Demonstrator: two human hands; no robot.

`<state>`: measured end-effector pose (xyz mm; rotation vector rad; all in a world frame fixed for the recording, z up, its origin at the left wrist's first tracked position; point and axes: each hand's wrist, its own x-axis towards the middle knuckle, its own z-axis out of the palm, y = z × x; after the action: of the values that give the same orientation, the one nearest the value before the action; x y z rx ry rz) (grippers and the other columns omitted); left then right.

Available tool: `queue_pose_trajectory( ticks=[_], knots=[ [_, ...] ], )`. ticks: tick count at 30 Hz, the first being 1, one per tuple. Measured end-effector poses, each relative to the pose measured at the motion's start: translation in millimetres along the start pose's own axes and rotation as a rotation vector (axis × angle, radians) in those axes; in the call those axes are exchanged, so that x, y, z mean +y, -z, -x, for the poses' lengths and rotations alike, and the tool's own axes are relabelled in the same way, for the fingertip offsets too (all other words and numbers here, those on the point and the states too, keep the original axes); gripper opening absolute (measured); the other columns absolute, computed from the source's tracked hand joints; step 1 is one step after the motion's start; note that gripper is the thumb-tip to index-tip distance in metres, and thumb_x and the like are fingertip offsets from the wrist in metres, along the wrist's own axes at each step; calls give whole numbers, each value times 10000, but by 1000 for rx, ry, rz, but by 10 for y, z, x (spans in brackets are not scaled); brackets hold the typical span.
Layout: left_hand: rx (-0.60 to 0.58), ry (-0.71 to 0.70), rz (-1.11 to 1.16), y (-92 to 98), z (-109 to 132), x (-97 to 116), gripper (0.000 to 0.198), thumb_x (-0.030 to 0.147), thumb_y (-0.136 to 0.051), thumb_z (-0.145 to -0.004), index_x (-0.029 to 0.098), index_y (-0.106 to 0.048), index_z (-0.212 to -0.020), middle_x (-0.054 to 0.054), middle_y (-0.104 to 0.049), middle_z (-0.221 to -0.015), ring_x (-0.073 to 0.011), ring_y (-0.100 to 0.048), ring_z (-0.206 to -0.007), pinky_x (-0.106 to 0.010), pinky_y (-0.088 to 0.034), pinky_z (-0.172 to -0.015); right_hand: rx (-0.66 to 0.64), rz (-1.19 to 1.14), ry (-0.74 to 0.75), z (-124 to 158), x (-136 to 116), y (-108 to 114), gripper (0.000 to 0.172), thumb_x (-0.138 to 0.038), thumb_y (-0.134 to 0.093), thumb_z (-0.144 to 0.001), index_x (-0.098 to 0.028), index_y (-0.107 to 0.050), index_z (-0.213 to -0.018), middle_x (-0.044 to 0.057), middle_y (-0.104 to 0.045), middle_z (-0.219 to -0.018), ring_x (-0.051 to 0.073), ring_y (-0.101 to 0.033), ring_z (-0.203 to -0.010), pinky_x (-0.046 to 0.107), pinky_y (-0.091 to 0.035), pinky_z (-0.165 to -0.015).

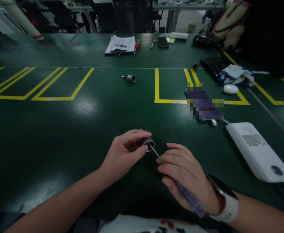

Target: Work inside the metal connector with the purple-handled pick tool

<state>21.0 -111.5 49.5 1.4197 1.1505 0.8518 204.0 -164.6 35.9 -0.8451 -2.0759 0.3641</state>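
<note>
Between the thumb and fingers of my left hand (122, 155) is a small metal cup-shaped part (148, 142), its open mouth turned toward my right side. My right hand (183, 171) is wrapped round a screwdriver (186, 196) with a clear purplish handle. Its thin shaft runs up and left, and the tip goes into the mouth of the metal part. What the tip touches inside is hidden. Farther off on the green table, a similar metal cup-shaped part (131, 78) with a thin stem lies on its side, a small dark bit beside it.
To the right lie a white power bank (258, 150), a blurred-out phone (203, 103), a white oval case (230, 89) and gloves (238, 75). Farther back are a clipboard with papers (121, 43), a red screwdriver (136, 45) and a black phone (163, 42). Yellow tape (157, 85) marks the table.
</note>
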Motion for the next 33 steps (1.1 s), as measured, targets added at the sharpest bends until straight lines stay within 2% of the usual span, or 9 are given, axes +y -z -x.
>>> queue_pose_trajectory(
  ticks=[6, 14, 19, 22, 25, 27, 29, 33],
  knots=[
    [-9, -71, -63, -7, 31, 0, 245, 114, -620, -695, 214, -713, -899, -44, -689, -1006, -190, -634, -963, -261, -557, -757, -16, 14, -7, 8, -1, -20, 123, -106, -549, -790, -124, -598, -902, 82, -675, -850, 189, -608, -863, 432, -442, -944],
    [68, -220, -233, -38, 31, -24, 213, 95, -561, -725, 183, -721, -834, -52, -710, -953, -168, -660, -887, -239, -557, -721, -29, 11, 11, -1, -19, -18, 113, -113, -554, -792, -127, -592, -898, 81, -678, -870, 188, -604, -854, 431, -434, -947],
    [75, -223, -252, -39, 45, -55, 196, 104, -550, -736, 173, -708, -827, -55, -706, -949, -172, -660, -868, -244, -555, -689, -43, 71, 6, 1, -35, -33, 136, -103, -559, -785, -130, -588, -915, 77, -678, -862, 190, -601, -857, 436, -423, -948],
    [46, -185, -194, -25, 25, -61, 190, 106, -552, -739, 171, -694, -847, -53, -693, -968, -174, -648, -894, -254, -551, -723, -50, 52, -6, 9, -16, -31, 173, -89, -554, -781, -128, -586, -947, 83, -675, -880, 194, -602, -876, 438, -424, -947],
    [-14, -100, -70, 10, -24, -70, 234, 129, -576, -737, 173, -654, -953, -52, -672, -989, -175, -636, -913, -293, -543, -793, -29, -33, -38, 29, 14, -7, 202, -103, -534, -786, -134, -574, -982, 90, -664, -927, 201, -599, -917, 456, -413, -960],
    [-53, -69, -14, 46, -63, -85, 349, 116, -604, -708, 176, -606, -1052, -55, -648, -1018, -179, -625, -932, -312, -536, -821, -25, -68, -56, 41, 25, 12, 224, -108, -528, -786, -139, -562, -1005, 91, -655, -952, 206, -594, -938, 467, -401, -970],
    [-62, -88, -8, 85, -102, -110, 434, 76, -610, -673, 180, -577, -1093, -61, -606, -1086, -185, -606, -979, -325, -524, -855, -37, -84, -67, 46, 23, 22, 252, -98, -529, -782, -142, -549, -1030, 88, -647, -967, 204, -588, -947, 469, -389, -978],
    [8, -211, -170, 151, -176, -166, 379, 67, -562, -700, 196, -602, -1054, -58, -544, -1126, -186, -578, -1012, -341, -520, -858, -77, -97, -90, 26, -5, 11, 284, -87, -533, -786, -153, -529, -1063, 76, -637, -965, 195, -582, -935, 460, -381, -980]
  ],
)
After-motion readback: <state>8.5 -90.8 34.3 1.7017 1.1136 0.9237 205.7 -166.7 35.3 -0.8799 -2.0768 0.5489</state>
